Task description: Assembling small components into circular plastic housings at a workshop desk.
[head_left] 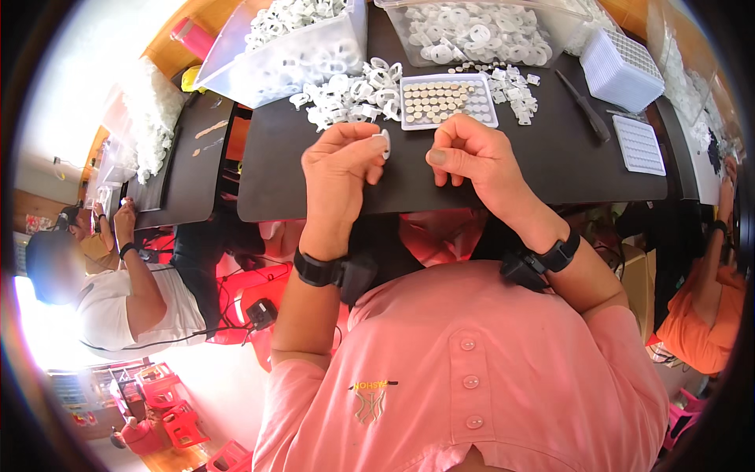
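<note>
On the worktop (291, 173), discs (432, 98) sit in a tray (481, 106); a parts pile (346, 98) lies left of it, a second heap (515, 94) right. Two bins (255, 79) stand behind; a tool (586, 108) lies farther right, beside stacked trays (621, 75).

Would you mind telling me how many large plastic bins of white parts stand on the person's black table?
2: a left bin, beyond the left hand, and a right bin, beyond the right hand. More may be hidden past the picture's edge.

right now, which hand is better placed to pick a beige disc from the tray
Probably the right hand: it is just in front of the white tray of beige discs, and nothing held shows in it. The left hand pinches a white plastic part.
</note>
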The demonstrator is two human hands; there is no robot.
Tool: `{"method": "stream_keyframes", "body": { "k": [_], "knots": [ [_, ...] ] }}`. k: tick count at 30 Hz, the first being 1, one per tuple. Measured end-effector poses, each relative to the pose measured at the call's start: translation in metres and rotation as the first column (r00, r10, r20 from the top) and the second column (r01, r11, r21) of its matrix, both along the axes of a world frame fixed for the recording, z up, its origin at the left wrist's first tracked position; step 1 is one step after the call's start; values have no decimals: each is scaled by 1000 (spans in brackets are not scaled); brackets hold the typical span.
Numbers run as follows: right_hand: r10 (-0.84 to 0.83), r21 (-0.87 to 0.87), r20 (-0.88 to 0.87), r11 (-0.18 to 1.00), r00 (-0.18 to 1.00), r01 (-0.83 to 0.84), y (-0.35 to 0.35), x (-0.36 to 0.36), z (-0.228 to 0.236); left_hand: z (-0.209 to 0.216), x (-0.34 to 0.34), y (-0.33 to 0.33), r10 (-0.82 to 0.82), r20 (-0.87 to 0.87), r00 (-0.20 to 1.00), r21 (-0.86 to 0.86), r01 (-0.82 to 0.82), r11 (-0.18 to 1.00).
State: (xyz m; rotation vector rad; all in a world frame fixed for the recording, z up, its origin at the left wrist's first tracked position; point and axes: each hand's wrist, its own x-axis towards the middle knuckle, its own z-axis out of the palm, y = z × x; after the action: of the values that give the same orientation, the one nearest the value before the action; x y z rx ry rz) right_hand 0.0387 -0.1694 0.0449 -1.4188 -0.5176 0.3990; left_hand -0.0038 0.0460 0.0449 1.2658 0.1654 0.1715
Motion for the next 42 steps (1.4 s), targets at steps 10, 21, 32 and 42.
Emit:
{"method": "stream_keyframes", "body": {
  "k": [10,21,32,42],
  "knots": [
    [-275,31,636,943,721,331,11,-16,15,-20,-6,-29,-283,192,940,-563,342,752],
    [-130,-63,766,959,629,275,-1,-16,12,-25,-5,-34,-377,145,915,-534,393,748],
    [-165,-2,431,983,887,184,0,-26,4,-25,-14,-39,-301,142,943,-411,333,849],
    [-103,109,123,990,987,90,6,-21,2,-18,-12,-43,-232,181,956,-333,282,900]
  ]
}}
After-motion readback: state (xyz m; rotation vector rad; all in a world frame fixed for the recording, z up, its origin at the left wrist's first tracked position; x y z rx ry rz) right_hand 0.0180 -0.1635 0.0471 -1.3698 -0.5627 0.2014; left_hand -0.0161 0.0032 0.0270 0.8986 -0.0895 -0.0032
